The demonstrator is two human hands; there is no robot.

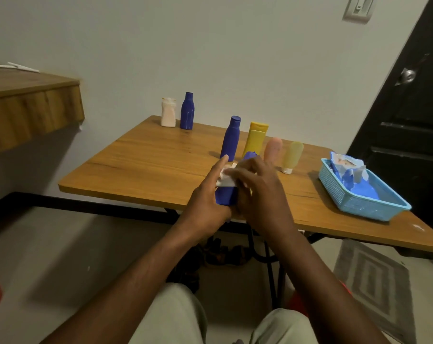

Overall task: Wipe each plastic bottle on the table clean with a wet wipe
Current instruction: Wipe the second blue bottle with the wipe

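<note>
Left hand (205, 194) grips the near-upright blue bottle (225, 197); right hand (257, 192), seemingly pinching the wet wipe (226, 180), covers its right side.

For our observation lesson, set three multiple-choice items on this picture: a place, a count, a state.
1. Where is the wipes pack? A on the shelf; B in the basket; C on the floor.
2. How many blue bottles show? A one; B two; C three.
3. The left hand: A grips a blue bottle; B lies flat; C holds the basket.
1 B: the pack sits inside the basket. 2 C: two stand on the table, one is held. 3 A: it clasps the bottle while the right hand holds the wipe on it.
</note>
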